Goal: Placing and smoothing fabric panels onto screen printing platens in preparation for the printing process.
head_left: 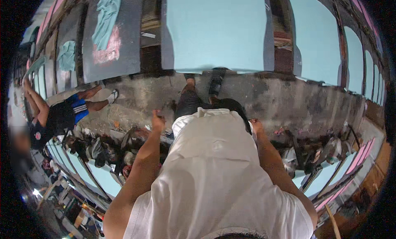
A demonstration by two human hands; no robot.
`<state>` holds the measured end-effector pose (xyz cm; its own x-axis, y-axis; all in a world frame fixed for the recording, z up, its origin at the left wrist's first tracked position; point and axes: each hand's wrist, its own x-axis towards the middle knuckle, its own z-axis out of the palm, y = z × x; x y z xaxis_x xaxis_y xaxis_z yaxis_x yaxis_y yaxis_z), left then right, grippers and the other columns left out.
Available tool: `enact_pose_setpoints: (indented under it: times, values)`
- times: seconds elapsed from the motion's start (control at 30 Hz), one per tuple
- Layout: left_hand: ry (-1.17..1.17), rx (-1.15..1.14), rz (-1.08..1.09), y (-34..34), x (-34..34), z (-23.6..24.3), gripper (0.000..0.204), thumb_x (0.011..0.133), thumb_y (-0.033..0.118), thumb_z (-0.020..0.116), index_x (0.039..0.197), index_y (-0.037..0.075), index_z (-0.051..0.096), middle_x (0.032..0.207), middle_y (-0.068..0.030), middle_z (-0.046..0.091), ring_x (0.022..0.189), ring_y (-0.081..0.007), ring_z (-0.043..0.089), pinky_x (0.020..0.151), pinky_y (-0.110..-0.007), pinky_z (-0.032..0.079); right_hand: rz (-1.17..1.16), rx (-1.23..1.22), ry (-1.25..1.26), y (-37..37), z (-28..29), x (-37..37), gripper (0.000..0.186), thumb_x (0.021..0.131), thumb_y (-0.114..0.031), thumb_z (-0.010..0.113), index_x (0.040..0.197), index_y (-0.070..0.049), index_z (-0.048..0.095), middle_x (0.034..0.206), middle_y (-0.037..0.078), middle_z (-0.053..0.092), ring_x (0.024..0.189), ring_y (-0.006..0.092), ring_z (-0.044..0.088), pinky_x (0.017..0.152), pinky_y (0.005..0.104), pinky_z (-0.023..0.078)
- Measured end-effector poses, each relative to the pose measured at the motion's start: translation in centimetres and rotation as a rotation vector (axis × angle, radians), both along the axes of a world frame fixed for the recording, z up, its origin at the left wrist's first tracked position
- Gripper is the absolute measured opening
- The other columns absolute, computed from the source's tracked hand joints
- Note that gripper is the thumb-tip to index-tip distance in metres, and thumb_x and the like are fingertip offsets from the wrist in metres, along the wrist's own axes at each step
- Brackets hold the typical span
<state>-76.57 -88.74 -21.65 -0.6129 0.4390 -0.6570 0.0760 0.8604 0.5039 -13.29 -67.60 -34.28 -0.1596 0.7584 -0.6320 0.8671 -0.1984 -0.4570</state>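
My left hand (159, 120) hangs beside my white shirt (210, 164), above the concrete walkway, fingers loosely bent and apart with nothing visible in them. My right hand (256, 126) is at the shirt's other side, fingers curled; whether anything is inside is hidden. Beyond my feet lies a row of dark boards, one faced with a large pale turquoise panel (214, 28). Another turquoise panel (313, 37) is on the right. Crumpled turquoise cloth (106, 16) rests on a pink-stained board farther left.
Another person (60, 115) in blue-and-black shorts stands at the left, arms toward the boards. Behind me runs a second row of turquoise and pink panels (321, 177), with piled rags and debris (103, 150) beneath. A concrete walkway (288, 103) lies between the rows.
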Motion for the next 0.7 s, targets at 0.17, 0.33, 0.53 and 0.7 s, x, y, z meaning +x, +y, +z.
enact_pose_setpoints:
  times: [0.17, 0.33, 0.53, 0.7]
  values:
    - [-0.113, 0.262, 0.252, 0.3, -3.5, -0.9, 0.030, 0.090, 0.016, 0.063, 0.115, 0.012, 0.048, 0.086, -0.0024, 0.060, 0.068, -0.0108, 0.058, 0.053, -0.025, 0.044, -0.250, -0.373, 0.306, 4.3, 7.0, -16.3, 0.027, 0.094, -0.018, 0.057, 0.107, 0.005, 0.061, 0.089, 0.013, 0.068, 0.081, 0.0209, 0.064, 0.075, 0.0318, 0.053]
    - [-0.443, 0.420, 0.345, 18.5, 0.4, 12.9, 0.038, 0.094, 0.022, 0.061, 0.127, 0.009, 0.046, 0.124, -0.0055, 0.056, 0.068, -0.0043, 0.051, 0.053, -0.018, 0.040, -0.836, -0.402, 1.037, 14.8, 22.3, -27.9, 0.033, 0.094, -0.022, 0.061, 0.121, -0.005, 0.053, 0.105, 0.010, 0.059, 0.096, 0.0255, 0.064, 0.069, 0.0360, 0.051]
    - [-0.790, 0.805, 0.414, 24.7, 1.8, 17.1, 0.040, 0.092, 0.020, 0.063, 0.128, 0.011, 0.048, 0.105, 0.0003, 0.059, 0.058, -0.0075, 0.045, 0.046, -0.019, 0.036, -0.803, -0.616, 1.428, 19.5, 26.8, -32.2, 0.033, 0.092, -0.015, 0.062, 0.122, -0.011, 0.050, 0.116, 0.008, 0.060, 0.105, 0.0324, 0.063, 0.076, 0.0415, 0.052]
    - [-0.889, 0.856, 0.447, 24.9, 1.2, 15.5, 0.024, 0.092, 0.011, 0.061, 0.114, 0.009, 0.051, 0.091, -0.0002, 0.058, 0.057, -0.0081, 0.048, 0.045, -0.020, 0.036, -0.758, -0.501, 1.335, 19.2, 25.8, -32.1, 0.021, 0.092, -0.019, 0.063, 0.110, -0.012, 0.053, 0.095, 0.003, 0.062, 0.083, 0.0303, 0.068, 0.067, 0.0351, 0.051]
